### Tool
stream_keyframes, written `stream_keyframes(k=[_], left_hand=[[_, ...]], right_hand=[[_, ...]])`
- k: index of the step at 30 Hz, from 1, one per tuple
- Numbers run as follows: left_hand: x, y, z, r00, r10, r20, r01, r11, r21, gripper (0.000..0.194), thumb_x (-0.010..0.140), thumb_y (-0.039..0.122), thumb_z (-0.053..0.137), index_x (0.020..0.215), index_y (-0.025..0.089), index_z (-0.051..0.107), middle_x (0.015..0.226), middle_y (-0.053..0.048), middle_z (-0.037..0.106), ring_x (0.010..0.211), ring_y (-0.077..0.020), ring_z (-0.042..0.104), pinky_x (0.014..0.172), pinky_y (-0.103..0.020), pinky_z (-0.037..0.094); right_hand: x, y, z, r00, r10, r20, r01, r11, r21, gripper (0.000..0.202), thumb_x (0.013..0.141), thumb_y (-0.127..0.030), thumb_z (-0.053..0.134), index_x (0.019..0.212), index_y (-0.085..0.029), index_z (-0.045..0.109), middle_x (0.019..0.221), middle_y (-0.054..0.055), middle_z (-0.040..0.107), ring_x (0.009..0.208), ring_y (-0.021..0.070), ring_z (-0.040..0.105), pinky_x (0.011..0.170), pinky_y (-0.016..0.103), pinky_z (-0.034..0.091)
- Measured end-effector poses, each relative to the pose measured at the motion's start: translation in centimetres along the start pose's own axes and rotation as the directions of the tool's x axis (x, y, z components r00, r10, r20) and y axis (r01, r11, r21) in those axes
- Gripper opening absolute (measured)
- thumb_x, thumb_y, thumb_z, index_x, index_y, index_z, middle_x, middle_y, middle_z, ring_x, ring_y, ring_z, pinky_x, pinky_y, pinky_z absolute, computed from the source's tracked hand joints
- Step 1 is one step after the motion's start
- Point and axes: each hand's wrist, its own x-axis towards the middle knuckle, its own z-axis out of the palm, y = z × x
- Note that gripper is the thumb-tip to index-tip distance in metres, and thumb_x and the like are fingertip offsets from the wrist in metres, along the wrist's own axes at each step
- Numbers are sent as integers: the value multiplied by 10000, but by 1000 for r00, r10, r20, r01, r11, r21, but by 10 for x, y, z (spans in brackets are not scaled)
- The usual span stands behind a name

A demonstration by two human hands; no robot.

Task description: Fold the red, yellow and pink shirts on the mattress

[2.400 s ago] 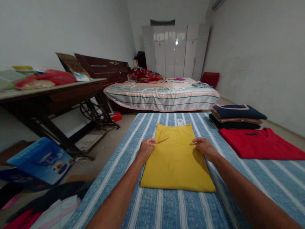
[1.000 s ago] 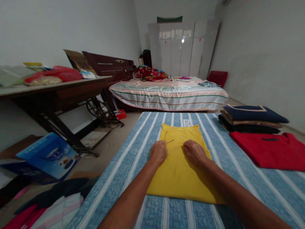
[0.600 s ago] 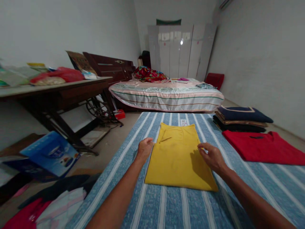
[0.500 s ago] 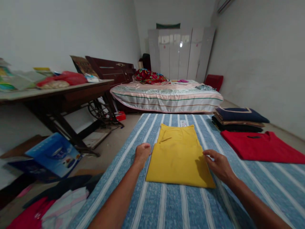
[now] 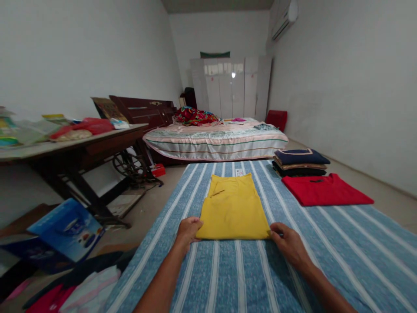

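A folded yellow garment [image 5: 233, 213] lies flat on the blue-and-white striped bed cover [image 5: 224, 278], its lower part doubled over and a small dark slit showing at upper left. My left hand [image 5: 189, 230] pinches its near left corner between thumb and fingers. At the near right corner, the fingertips of my right hand [image 5: 289, 243] are closed on the fabric edge. To the right rests a folded red top [image 5: 325, 191] with a V-shaped neck. Behind that stands a stack of folded dark and tan clothes [image 5: 301, 161].
A sewing-machine table [image 5: 74, 143] cluttered with bags stands at left. A blue box [image 5: 67, 230] and loose clothes [image 5: 91, 287] lie low beside the cover's left edge. Beyond are another bed [image 5: 215, 143] and a pale wardrobe [image 5: 228, 87].
Both hands have moved back toward me, from the garment's sides to its near corners, and now grip them. The view has tilted upward, showing more wall and the air conditioner.
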Motion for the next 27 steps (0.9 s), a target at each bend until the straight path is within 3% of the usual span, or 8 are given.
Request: stream_keyframes(k=[6, 10, 13, 17, 22, 25, 27], left_hand=[[-18, -13, 1, 999, 47, -4, -47, 999, -14, 134, 665, 172, 614, 794, 135, 607, 692, -33, 649, 493, -127, 600, 346, -167, 388], [-18, -17, 4, 997, 81, -11, -81, 996, 31, 115, 699, 198, 588, 793, 133, 573, 611, -10, 628, 394, -98, 558, 317, -147, 326], [-17, -20, 4, 993, 121, -7, -120, 992, 47, 119, 709, 216, 562, 798, 137, 562, 569, 5, 614, 381, -92, 540, 315, -149, 325], [-14, -26, 1, 992, 123, 6, -123, 990, 65, 156, 695, 265, 566, 790, 142, 566, 497, 22, 587, 356, -100, 517, 315, -160, 324], [-12, -32, -2, 995, 89, 51, -94, 988, 120, 225, 727, 362, 552, 787, 148, 581, 413, 36, 532, 306, -97, 454, 317, -165, 282], [-13, -32, -2, 999, 39, 29, -45, 968, 247, 195, 761, 355, 543, 793, 165, 576, 446, 49, 525, 312, -102, 464, 325, -177, 281], [-15, -30, -2, 998, 65, 4, -61, 909, 413, 143, 791, 312, 528, 800, 179, 579, 532, 33, 576, 395, -114, 541, 372, -184, 324]], right_hand=[[0, 1, 2, 1000, -5, 10, 6, 996, -92, 215, 770, -359, 477, 823, -219, 631, 819, 41, 684, 786, 225, 622, 723, 308, 440], [14, -8, 3, 997, -23, 74, 44, 954, -297, 241, 811, -324, 446, 870, -195, 641, 864, 54, 687, 815, 215, 629, 723, 286, 438], [37, -26, 9, 990, -37, 134, 98, 868, -487, 295, 841, -251, 424, 1029, -162, 633, 1042, 84, 674, 954, 209, 619, 793, 273, 428], [79, -53, 30, 974, -66, 216, 180, 806, -564, 322, 856, -237, 448, 1122, -154, 610, 1178, 115, 619, 1074, 220, 569, 870, 285, 399], [131, -72, 69, 931, -52, 362, 274, 756, -595, 355, 840, -401, 533, 1067, -151, 642, 1131, 139, 621, 1065, 247, 565, 840, 294, 406], [150, -76, 85, 909, 15, 416, 273, 731, -625, 374, 798, -464, 577, 956, -141, 680, 1062, 145, 644, 967, 252, 605, 747, 288, 421], [158, -79, 89, 893, 60, 445, 271, 720, -639, 337, 771, -442, 607, 901, -143, 693, 987, 127, 671, 876, 232, 630, 667, 267, 416]])
